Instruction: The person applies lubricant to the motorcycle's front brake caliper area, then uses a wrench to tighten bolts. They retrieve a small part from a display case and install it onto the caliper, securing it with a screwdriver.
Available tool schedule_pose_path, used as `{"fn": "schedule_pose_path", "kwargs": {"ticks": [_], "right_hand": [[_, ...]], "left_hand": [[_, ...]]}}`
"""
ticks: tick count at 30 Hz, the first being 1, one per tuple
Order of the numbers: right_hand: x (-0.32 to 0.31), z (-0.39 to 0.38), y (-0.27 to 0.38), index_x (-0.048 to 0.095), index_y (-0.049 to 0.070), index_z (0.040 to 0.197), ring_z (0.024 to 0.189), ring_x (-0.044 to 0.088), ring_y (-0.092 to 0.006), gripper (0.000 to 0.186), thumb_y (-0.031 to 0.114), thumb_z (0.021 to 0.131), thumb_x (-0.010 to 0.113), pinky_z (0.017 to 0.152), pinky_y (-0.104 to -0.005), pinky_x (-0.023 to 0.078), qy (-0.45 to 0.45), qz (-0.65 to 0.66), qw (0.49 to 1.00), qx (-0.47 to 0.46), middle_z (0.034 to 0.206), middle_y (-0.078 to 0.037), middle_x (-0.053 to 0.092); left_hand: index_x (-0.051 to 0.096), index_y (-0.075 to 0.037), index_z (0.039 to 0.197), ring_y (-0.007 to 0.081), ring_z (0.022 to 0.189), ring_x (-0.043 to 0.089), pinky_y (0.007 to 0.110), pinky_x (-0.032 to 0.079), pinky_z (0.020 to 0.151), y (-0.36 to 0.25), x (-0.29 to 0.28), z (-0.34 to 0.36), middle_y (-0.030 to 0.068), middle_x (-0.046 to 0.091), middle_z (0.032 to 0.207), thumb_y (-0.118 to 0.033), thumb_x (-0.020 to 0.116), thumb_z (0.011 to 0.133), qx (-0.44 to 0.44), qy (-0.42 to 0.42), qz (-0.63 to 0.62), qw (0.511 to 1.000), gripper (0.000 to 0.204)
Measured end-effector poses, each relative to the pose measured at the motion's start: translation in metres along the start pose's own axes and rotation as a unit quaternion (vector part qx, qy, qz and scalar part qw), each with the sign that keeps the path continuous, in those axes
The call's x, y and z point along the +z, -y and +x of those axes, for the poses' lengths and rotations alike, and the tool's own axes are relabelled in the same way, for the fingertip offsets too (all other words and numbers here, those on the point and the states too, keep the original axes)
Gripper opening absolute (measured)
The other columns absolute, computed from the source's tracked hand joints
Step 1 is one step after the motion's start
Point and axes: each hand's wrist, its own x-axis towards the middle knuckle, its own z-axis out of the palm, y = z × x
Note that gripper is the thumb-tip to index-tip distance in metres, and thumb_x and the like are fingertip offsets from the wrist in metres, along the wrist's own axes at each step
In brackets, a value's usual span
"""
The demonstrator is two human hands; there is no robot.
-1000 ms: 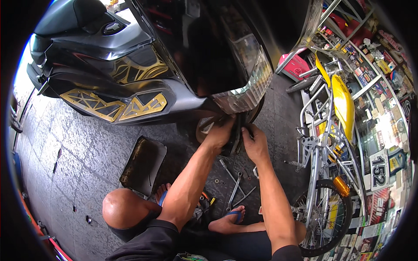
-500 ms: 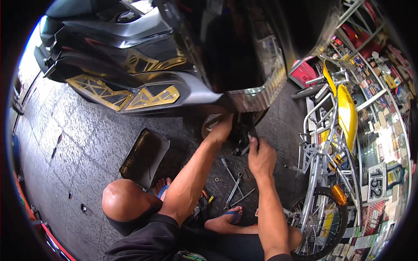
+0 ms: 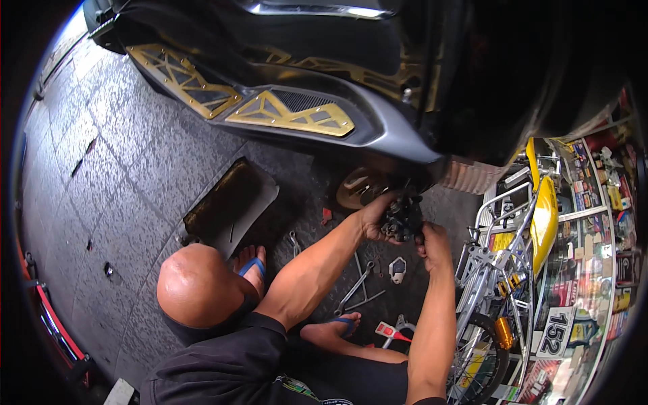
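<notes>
A dark brake caliper (image 3: 403, 216) is held between my two hands, below the grey and black scooter body (image 3: 405, 150). My left hand (image 3: 375, 217) is closed around its left side. At its lower right edge, the curled fingers and thumb of my right hand (image 3: 434, 247) press against it; whatever lies inside that grip is hidden. A brownish metal brake disc (image 3: 358, 187) shows just behind my left hand. Below my hands on the dark floor lie a combination wrench (image 3: 356, 287) and a pale, flat, roughly oval piece (image 3: 397, 270).
A shallow rectangular tray (image 3: 260, 204) stands left of my left forearm. My sandalled foot (image 3: 252, 264) is close by. To the right are a yellow and silver motorcycle frame (image 3: 544, 216) and a glass showcase (image 3: 586, 283). A red and white object (image 3: 390, 331) lies near my right forearm.
Both hands have come away from the wheel area, toward me, with the caliper now in plain sight between them. The view has shifted left, and the pale oval piece now shows on the floor.
</notes>
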Motion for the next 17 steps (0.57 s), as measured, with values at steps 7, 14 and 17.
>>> {"fn": "schedule_pose_path", "kwargs": {"ticks": [7, 14, 17], "right_hand": [[-0.003, -0.007, 0.004, 0.065, -0.004, 0.084, 0.055, 0.055, -0.0157, 0.032, 0.028, 0.092, 0.064, 0.053, -0.0306, 0.041, -0.153, -0.301, 0.917, -0.212, 0.063, -0.008, 0.06], [0.047, -0.073, 0.054, 0.07, -0.001, 0.092, 0.07, 0.069, -0.0235, 0.032, 0.03, 0.089, 0.068, 0.066, -0.0363, 0.051, -0.053, -0.379, 0.892, -0.24, 0.074, -0.017, 0.069], [0.05, -0.069, 0.058, 0.072, 0.002, 0.094, 0.075, 0.071, -0.0319, 0.035, 0.037, 0.088, 0.069, 0.068, -0.0416, 0.052, -0.033, -0.44, 0.868, -0.226, 0.079, -0.018, 0.071]], "left_hand": [[0.065, -0.009, 0.105, 0.0193, 0.062, 0.068, 0.038, 0.058, 0.05, 0.0, 0.012, -0.006, 0.0066, 0.07, 0.082, -0.048, 0.042, 0.098, 0.027, -0.095, 0.075, 0.992, 0.046], [0.062, -0.013, 0.091, 0.0152, 0.053, 0.065, 0.033, 0.051, 0.038, -0.004, 0.018, -0.01, 0.0024, 0.067, 0.071, -0.045, 0.043, 0.098, 0.074, -0.146, 0.083, 0.983, 0.037], [0.063, -0.011, 0.094, 0.0177, 0.066, 0.067, 0.042, 0.057, 0.054, -0.004, 0.015, -0.011, 0.0022, 0.068, 0.078, -0.04, 0.048, 0.097, 0.1, -0.187, 0.135, 0.968, 0.033]]}}
